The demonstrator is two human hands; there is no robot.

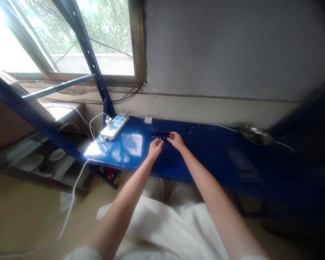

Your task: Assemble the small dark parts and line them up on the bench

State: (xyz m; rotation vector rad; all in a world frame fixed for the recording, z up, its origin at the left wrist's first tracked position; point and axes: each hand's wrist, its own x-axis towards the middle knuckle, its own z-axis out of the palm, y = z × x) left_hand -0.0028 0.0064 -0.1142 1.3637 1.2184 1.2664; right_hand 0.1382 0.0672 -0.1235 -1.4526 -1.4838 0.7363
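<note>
A short row of several small dark pieces (157, 134) lies on the blue table (203, 159), each with a light spot near its lower end. They are too small for me to name. My left hand (156, 147) is just below the row, fingers curled and pressed together; whatever they pinch, if anything, is hidden. At the row's right end, my right hand (175, 139) has its thumb and fingertips closed around the last dark piece. Both forearms reach forward over the table's front edge.
A white power strip (115, 126) with a plugged-in charger (109, 122) stands at the left, its cable hanging over the edge. A white adapter (148, 120) lies at the back. Right of it are tiny scattered bits and a shiny metal bowl (256, 135). A blue frame post (90, 54) rises at the left.
</note>
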